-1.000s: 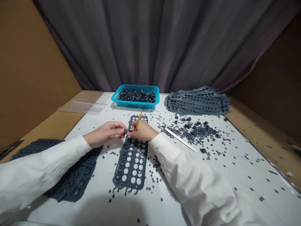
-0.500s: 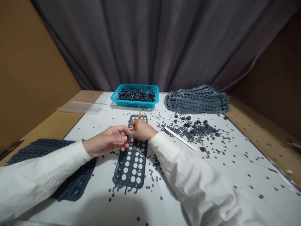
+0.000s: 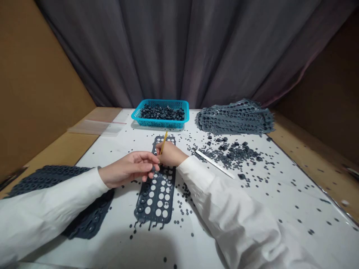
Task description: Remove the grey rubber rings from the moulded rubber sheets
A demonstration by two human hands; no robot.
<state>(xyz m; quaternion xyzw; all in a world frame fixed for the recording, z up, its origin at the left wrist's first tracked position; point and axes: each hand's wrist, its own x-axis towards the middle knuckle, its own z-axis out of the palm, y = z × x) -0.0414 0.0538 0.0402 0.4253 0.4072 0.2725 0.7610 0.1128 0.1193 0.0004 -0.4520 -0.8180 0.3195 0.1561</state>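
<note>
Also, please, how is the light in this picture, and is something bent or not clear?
Head view: light is dim, with dark upper corners; a broad soft shadow crosses the near part of the white table, a smaller one lies under the blue basket; wide-angle stretching shows toward the sides; detail at the left hand's fingertips is too dark and small to read.

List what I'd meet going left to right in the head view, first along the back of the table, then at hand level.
Back: clear plastic bag → blue basket → heap of holed sheets.
Hand level: left hand → right hand → white strip.
</note>
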